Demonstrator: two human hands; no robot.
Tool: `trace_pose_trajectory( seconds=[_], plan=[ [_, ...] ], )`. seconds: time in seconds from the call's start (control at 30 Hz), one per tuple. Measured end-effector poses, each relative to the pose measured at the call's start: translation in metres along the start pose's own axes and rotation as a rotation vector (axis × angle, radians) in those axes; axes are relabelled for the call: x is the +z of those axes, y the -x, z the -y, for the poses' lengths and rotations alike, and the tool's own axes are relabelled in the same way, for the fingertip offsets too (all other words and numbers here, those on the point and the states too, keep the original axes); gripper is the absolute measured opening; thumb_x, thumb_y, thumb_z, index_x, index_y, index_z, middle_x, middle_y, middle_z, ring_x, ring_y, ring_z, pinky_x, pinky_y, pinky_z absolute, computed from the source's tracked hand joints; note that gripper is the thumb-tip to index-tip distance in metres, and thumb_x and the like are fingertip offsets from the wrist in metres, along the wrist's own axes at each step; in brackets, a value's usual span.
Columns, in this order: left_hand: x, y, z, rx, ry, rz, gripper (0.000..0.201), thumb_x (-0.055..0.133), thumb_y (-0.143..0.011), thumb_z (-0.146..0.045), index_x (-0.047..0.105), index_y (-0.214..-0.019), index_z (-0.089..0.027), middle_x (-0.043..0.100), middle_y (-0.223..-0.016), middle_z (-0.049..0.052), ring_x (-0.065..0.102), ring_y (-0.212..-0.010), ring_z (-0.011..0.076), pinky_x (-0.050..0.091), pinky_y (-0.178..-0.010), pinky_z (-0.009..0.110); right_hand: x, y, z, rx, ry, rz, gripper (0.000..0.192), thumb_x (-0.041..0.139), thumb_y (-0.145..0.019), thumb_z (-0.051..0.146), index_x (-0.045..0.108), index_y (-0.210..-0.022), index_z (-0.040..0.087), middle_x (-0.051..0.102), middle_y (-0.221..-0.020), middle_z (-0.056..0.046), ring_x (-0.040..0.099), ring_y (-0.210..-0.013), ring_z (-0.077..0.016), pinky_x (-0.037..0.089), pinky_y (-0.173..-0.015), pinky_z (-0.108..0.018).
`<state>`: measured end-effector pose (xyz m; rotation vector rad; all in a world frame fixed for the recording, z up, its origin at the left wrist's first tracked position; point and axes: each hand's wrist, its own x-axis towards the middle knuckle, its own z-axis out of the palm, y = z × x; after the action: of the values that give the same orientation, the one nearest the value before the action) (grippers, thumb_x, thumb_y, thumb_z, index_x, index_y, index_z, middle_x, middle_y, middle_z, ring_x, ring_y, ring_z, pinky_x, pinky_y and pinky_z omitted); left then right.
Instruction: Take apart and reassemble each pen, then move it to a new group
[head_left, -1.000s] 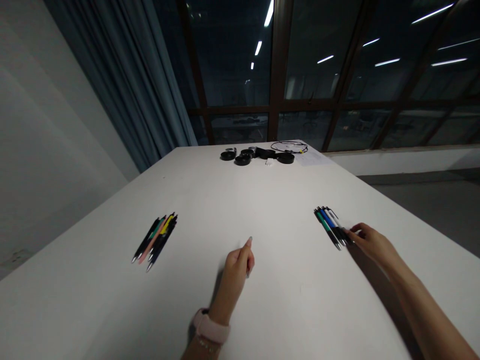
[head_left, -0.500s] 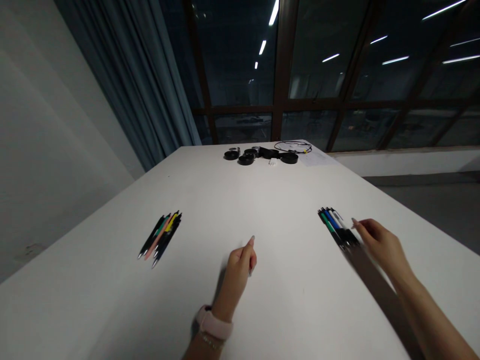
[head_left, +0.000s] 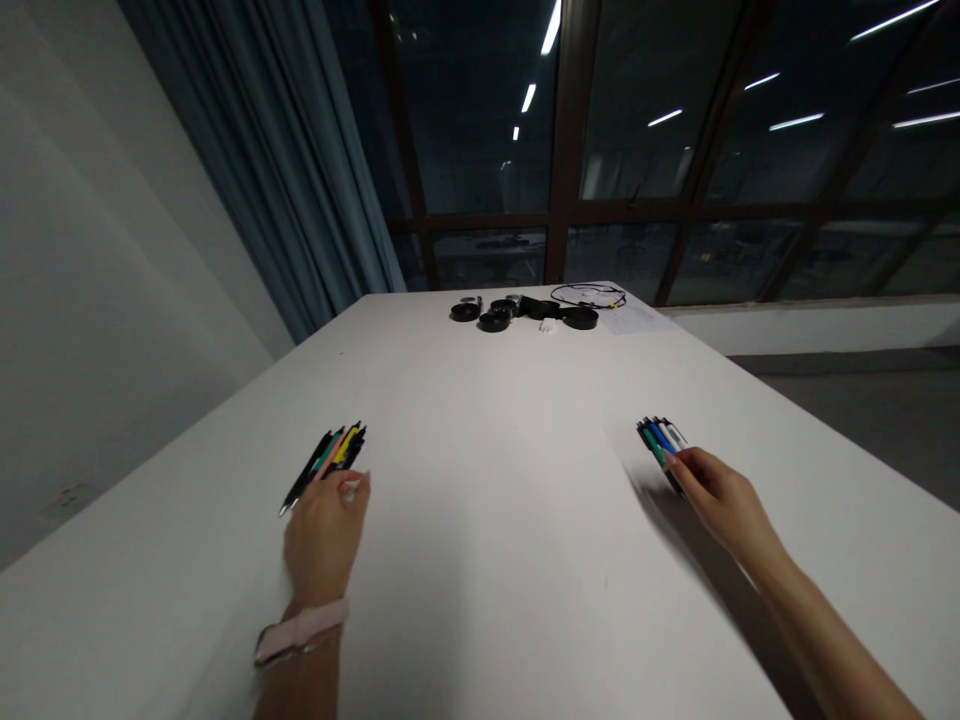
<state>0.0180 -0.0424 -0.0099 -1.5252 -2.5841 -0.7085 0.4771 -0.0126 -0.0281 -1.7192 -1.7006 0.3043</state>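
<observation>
Two bundles of pens lie on a white table (head_left: 495, 480). The left bundle of pens (head_left: 330, 455) has black, green, pink and yellow ones; my left hand (head_left: 324, 535) lies over its near end, fingers curled on the pens. The right bundle of pens (head_left: 658, 438) has green, blue and white ones; my right hand (head_left: 718, 498) covers its near end, fingertips on the pens. Whether either hand grips a pen is hidden. A pink watch strap sits on my left wrist.
At the table's far end lie several black round items (head_left: 493, 320), a black cable (head_left: 589, 294) and a sheet of paper (head_left: 631, 318). Dark windows and a grey curtain (head_left: 285, 180) stand behind. The table's right edge drops to the floor.
My left hand has moved from the middle of the table over to the left pen bundle. My right hand has slid further onto the right bundle.
</observation>
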Motion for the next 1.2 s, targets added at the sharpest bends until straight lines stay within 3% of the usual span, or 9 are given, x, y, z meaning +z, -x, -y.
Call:
trace_pose_trajectory(
  seconds=[0.1,0.2,0.4,1.2],
  plan=[
    [-0.002,-0.004,0.019,-0.092,-0.190,-0.051,0.041,0.044,-0.090,-0.045,0.066,-0.113,-0.019,0.064,-0.098,0.017,0.062,-0.092,0.0354,0.046,-0.073,0.040,-0.001,0.000,0.001,-0.007,-0.005,0.005,0.045,0.043,-0.089,0.062,0.060,-0.081,0.021,0.063,-0.066,-0.003,0.056,-0.056,-0.0193,0.038,-0.054,-0.028],
    [-0.002,-0.004,0.024,-0.136,-0.254,-0.039,0.048,0.044,-0.090,-0.049,0.062,-0.122,-0.018,0.062,-0.103,0.019,0.061,-0.098,0.0389,0.048,-0.077,0.044,-0.001,-0.001,0.001,-0.006,-0.015,0.005,0.045,0.043,-0.089,0.062,0.060,-0.081,0.021,0.063,-0.065,-0.003,0.055,-0.056,-0.0193,0.038,-0.054,-0.028],
    [0.006,-0.008,0.030,-0.197,-0.235,0.046,0.049,0.045,-0.089,-0.053,0.061,-0.120,-0.018,0.062,-0.106,0.019,0.062,-0.101,0.0386,0.049,-0.082,0.046,-0.003,-0.002,0.001,-0.001,-0.031,0.007,0.047,0.043,-0.089,0.064,0.061,-0.081,0.021,0.062,-0.063,-0.003,0.055,-0.054,-0.0194,0.038,-0.053,-0.028],
    [0.009,-0.012,0.036,-0.222,-0.109,0.128,0.046,0.042,-0.088,-0.051,0.057,-0.115,-0.017,0.071,-0.104,0.020,0.067,-0.099,0.0392,0.048,-0.082,0.048,-0.004,0.001,0.007,-0.016,0.016,0.035,0.043,0.042,-0.091,0.060,0.061,-0.081,0.022,0.065,-0.066,-0.004,0.057,-0.057,-0.0207,0.039,-0.053,-0.029]
  ],
)
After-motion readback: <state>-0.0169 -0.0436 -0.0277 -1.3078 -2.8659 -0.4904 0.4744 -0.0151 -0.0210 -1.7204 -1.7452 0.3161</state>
